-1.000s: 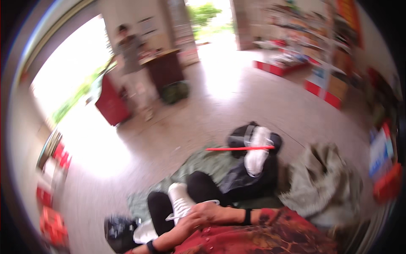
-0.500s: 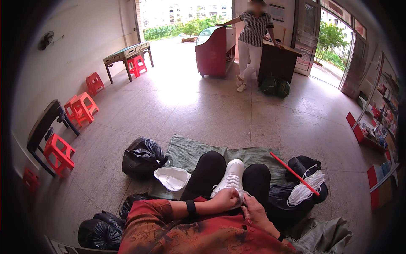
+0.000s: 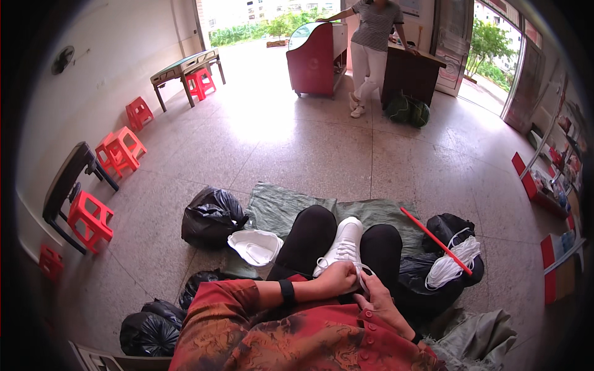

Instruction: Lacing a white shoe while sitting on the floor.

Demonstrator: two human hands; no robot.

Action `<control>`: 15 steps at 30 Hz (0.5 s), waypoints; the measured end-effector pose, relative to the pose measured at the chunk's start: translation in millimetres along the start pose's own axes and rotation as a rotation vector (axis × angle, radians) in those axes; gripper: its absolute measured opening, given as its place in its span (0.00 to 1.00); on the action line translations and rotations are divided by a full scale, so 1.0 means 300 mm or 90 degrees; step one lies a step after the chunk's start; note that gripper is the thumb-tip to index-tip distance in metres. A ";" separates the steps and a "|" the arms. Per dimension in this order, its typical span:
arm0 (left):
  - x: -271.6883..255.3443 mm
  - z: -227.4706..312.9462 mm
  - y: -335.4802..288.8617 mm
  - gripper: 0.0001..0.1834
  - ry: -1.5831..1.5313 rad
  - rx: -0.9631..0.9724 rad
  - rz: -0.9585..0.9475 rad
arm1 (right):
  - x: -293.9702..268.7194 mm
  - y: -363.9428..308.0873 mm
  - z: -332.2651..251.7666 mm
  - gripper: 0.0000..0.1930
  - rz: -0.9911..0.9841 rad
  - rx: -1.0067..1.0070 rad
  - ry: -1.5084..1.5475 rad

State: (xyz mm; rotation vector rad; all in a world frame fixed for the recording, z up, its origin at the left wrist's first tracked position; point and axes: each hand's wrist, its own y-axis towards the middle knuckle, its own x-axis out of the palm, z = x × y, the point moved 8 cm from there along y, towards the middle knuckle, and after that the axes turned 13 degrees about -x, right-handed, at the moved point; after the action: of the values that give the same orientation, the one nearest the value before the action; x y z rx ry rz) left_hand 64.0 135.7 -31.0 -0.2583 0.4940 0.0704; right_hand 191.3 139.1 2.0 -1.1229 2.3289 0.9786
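A white lace-up sneaker (image 3: 348,238) rests between my black-trousered knees, toe pointing away from me. Over its ankle end, my left hand (image 3: 337,279) is closed with fingertips pinched at the white shoelace (image 3: 366,268). Close against it on the right, my right hand (image 3: 378,299) is also closed, thumb and fingers at the lace beside the shoe's opening. My fingers partly hide the shoe's heel end. Left of my knee lies a white, hollow, shoe-shaped piece (image 3: 255,247).
Black plastic bags (image 3: 213,216) sit at both sides. On the right bag lie a bundle of white laces (image 3: 455,263) and a red stick (image 3: 436,240). Green cloth (image 3: 278,204) spreads beneath. Red stools (image 3: 91,221) line the left wall; a person (image 3: 372,37) stands by a desk (image 3: 408,77).
The whole view has shifted slightly, with my knees and the sneaker now higher in it. Both hands stay at the ankle end, and a lace loop shows more clearly between them.
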 end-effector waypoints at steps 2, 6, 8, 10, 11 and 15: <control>0.002 -0.014 0.011 0.11 0.058 -0.051 0.027 | 0.001 0.005 0.001 0.31 -0.002 0.021 0.014; -0.014 0.031 0.000 0.10 0.142 -0.047 0.033 | -0.030 0.038 -0.043 0.30 -0.016 -0.005 -0.036; -0.036 0.056 -0.018 0.09 0.174 -0.101 -0.041 | -0.065 0.056 -0.066 0.28 -0.035 -0.003 -0.135; -0.025 0.090 -0.066 0.07 0.002 -0.227 -0.275 | -0.114 0.079 -0.114 0.27 0.011 -0.062 -0.155; -0.008 0.167 -0.119 0.06 -0.067 -0.175 -0.424 | -0.131 0.083 -0.134 0.28 0.016 -0.082 -0.149; -0.078 0.500 -0.341 0.06 -0.072 0.260 -0.630 | -0.047 0.129 -0.205 0.23 -0.083 -0.176 0.142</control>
State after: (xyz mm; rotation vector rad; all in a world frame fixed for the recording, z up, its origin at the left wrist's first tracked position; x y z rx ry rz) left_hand 125.5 76.2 130.9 -0.0743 0.2166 -0.9663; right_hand 167.5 119.1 69.1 -1.5427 2.3007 1.2076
